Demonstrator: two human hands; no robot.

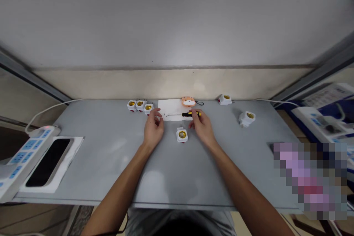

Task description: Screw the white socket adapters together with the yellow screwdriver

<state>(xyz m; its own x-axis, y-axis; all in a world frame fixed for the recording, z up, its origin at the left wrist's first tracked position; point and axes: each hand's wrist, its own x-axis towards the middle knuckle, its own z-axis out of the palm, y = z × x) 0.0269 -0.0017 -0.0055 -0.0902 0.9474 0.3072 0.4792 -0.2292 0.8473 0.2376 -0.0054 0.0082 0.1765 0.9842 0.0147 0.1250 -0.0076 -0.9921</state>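
Note:
A screwdriver [186, 114] with a yellow and black handle lies across a white paper [169, 104], its shaft pointing left. My right hand [202, 126] has its fingers wrapped on the handle. My left hand [153, 129] is at the paper's left edge, fingers apart, holding nothing. Small metal bits [165, 115] are by the shaft tip. Between my hands sits a white socket adapter [181, 135] with a gold-coloured ring. Three similar adapters [140, 105] stand in a row to the left; the nearest is just behind my left hand.
Two more adapters, one at the back [225, 99] and one [247, 118] nearer, are on the right. An orange animal-faced case [188, 101] sits on the paper. A phone [49, 162] and a power strip [26, 155] lie left. A blurred pink object [304, 180] is right.

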